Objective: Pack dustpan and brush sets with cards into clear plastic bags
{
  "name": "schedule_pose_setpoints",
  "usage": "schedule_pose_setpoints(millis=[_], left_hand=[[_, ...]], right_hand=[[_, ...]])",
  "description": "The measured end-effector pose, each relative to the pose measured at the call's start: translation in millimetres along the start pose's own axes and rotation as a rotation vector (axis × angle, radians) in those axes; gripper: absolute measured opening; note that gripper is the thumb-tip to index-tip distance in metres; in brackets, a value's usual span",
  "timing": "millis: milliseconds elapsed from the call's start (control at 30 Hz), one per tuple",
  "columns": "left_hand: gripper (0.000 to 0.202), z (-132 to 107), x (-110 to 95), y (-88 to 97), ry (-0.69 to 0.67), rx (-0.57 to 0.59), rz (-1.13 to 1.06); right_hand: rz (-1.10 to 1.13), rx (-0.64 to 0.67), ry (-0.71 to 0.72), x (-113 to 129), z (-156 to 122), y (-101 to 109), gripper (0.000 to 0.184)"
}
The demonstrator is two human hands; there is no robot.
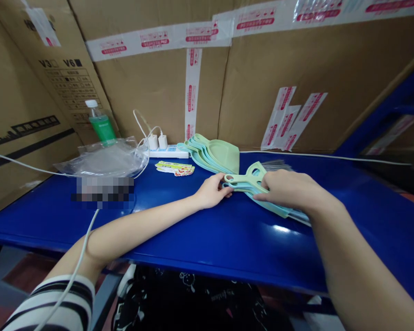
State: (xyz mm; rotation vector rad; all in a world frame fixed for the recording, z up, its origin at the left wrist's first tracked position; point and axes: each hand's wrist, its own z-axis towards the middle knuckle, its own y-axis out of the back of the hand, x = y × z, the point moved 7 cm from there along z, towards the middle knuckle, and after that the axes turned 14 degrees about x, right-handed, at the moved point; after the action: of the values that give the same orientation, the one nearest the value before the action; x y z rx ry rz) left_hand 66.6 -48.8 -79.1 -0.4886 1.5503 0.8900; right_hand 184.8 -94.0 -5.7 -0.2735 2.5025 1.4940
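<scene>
A stack of small dustpans (257, 174), pale green and pale blue plastic with looped handles, lies on the blue table in front of me. My left hand (212, 191) is closed on the handle ends, thumb and fingers pinching them at the left. Over the wider right part, my right hand (288, 191) is closed with its thumb and fingertips against the stack; some fingers are hidden. Clear plastic film (279, 164) shows behind my right hand. Another pile of similar dustpans (222, 154) rests farther back, by the cardboard.
Clear plastic bags (106, 158) lie at the left, near a bottle of green liquid (102, 126). A white power strip (169, 151) holds two chargers. Printed cards (175, 168) lie before it. White cables cross the left side, one over my left arm. Cardboard (152, 87) walls the back.
</scene>
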Motion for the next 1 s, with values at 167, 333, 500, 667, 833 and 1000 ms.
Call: schedule_pose_setpoints(millis=[167, 333, 500, 667, 833, 1000], left_hand=[[0.029, -2.7, -4.3, 1.7, -0.037, 0.008, 0.052], [0.019, -1.2, -2.8, 1.9, -0.031, 0.003, 0.063], [0.017, -0.5, -2.9, 1.3, -0.038, 0.005, 0.060], [0.016, -2.7, -5.4, 2.2, -0.030, 0.011, 0.067], [0.016, -2.0, -2.0, 2.0, -0.027, 0.008, 0.054], [0.018, -0.4, 3.8, 1.3, -0.015, 0.006, 0.020]], right_hand=[[-0.017, -0.016, 0.035, 2.9, 0.1, 1.2, 0.026], [-0.012, -0.028, 0.057, 3.4, -1.1, 0.9, 0.038], [0.018, -0.020, 0.049, 2.4, 0.5, 0.0, 0.044], [0.077, -0.010, 0.064, 0.2, 1.7, -0.2, 0.043], [0.116, 0.017, 0.067, -1.4, 1.0, -0.9, 0.044], [0.143, 0.028, 0.062, -2.7, -0.7, 0.4, 0.045]])
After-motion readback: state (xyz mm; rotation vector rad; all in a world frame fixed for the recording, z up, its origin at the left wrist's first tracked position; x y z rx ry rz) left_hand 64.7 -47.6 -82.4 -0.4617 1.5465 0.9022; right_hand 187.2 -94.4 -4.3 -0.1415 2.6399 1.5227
